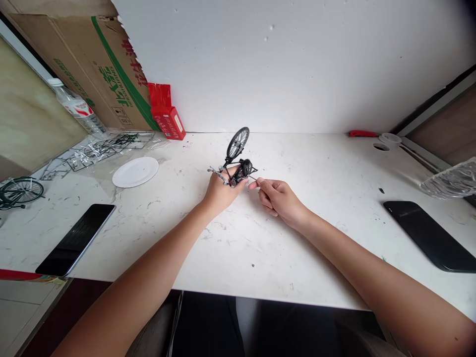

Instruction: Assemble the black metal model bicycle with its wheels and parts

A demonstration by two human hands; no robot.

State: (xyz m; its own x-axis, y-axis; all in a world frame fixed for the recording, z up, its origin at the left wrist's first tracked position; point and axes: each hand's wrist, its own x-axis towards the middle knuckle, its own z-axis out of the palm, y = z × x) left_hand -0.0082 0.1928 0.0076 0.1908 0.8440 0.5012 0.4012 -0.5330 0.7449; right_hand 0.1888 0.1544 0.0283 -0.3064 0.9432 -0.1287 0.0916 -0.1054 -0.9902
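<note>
A small black model bicycle [238, 144] is tilted over the table, one spoked wheel pointing up and away from me. My left hand [223, 187] is closed round its frame near the chain cover, and the grey handlebar sticks out to the left. Only one wheel shows on this model. From the right, my right hand [277, 197] pinches a thin rod-like piece [253, 177] between thumb and forefinger. The rod's tip reaches the bicycle's rear part; whether it is attached there I cannot tell.
On the left are a phone [76, 240], a white paper plate [135, 172], plastic part frames [100, 151], another model bicycle [22, 191] and a bottle [78, 106]. A red box [170, 121] stands behind. To the right lie a black case-like object [427, 233] and a red tool [362, 133].
</note>
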